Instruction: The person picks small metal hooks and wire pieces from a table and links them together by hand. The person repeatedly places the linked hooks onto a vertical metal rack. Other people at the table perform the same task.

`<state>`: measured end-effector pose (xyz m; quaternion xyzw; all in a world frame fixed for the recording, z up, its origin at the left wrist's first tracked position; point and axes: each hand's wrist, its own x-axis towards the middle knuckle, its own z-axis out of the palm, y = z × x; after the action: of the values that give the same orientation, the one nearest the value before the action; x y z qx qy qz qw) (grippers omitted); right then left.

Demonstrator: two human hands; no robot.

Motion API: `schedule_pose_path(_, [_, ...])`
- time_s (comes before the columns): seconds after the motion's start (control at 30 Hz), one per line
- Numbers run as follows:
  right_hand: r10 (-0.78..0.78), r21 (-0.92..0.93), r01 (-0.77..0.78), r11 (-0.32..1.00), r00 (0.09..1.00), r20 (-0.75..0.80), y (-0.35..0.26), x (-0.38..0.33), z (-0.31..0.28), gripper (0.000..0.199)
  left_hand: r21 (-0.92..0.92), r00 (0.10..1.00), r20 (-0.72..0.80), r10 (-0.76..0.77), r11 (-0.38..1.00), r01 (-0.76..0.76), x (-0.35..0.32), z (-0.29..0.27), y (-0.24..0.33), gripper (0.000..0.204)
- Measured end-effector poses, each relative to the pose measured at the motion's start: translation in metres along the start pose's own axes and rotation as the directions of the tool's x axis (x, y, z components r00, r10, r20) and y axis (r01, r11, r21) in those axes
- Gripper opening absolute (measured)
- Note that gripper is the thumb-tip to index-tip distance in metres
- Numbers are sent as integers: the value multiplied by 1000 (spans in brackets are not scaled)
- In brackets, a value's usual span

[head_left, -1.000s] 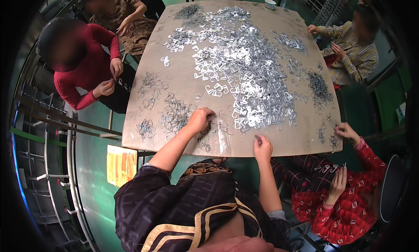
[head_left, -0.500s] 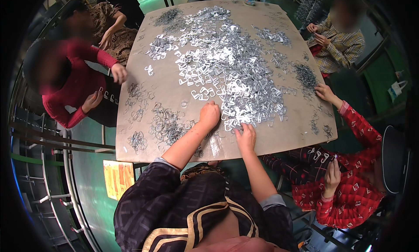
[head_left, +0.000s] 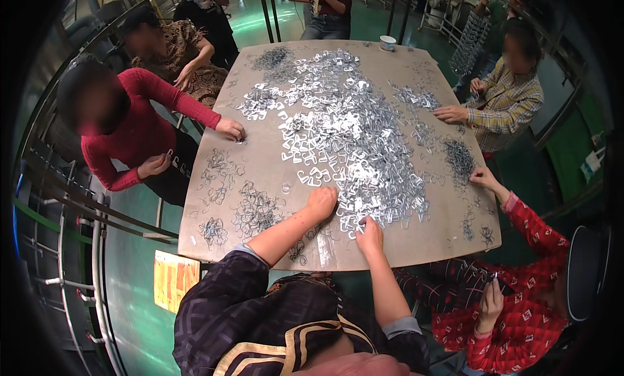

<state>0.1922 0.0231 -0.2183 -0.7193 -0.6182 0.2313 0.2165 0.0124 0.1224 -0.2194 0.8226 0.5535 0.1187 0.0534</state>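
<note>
A long heap of shiny metal hook-shaped clips (head_left: 354, 135) runs down the middle of the table. My left hand (head_left: 323, 201) rests at the heap's near left edge, its fingers curled; what they hold, if anything, is hidden. At the heap's near end, my right hand (head_left: 370, 236) has thumb and fingers closed together among the clips; I cannot make out a piece between them. Thin wire rings (head_left: 257, 210) lie in a loose pile left of my left forearm, and a smaller wire cluster (head_left: 297, 251) sits beneath that forearm.
Brown covering lies on the table (head_left: 416, 246). A white cup (head_left: 388, 43) stands at the far edge. Co-workers sit around: a red sleeve (head_left: 162, 93) at left, a checked sleeve (head_left: 504, 118) and a patterned red sleeve (head_left: 536, 210) at right. A wooden stool (head_left: 175, 280) is near left.
The view has tilted up, so the table sits lower in the picture. The red-sleeved co-worker's hand has moved onto the table, and the checked-sleeved one now reaches onto it. My hands stay by the heap.
</note>
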Motion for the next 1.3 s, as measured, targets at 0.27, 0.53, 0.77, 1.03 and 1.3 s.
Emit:
schedule_pose_path(0.27, [170,817,-395,419,919,357,9,4,-10,24,-622,958,153,-244,729,285,-27,-23,-26,8])
schedule_pose_path(0.53, [158,880,-384,281,922,352,-21,-2,-26,23,-941,981,187,-47,279,192,-49,-53,23,11])
schedule_pose_path(0.77, [132,897,-417,150,907,399,-41,-13,-50,18,-880,995,102,4,466,88,-41,-63,42,9])
schedule_pose_path(1.03, [133,920,-390,45,915,381,-39,-26,-41,18,-828,948,301,-99,467,312,-42,-58,46,9])
schedule_pose_path(1.3, [123,889,-397,229,918,378,-11,-28,-31,19,-954,952,301,47,10,301,-51,-50,39,8])
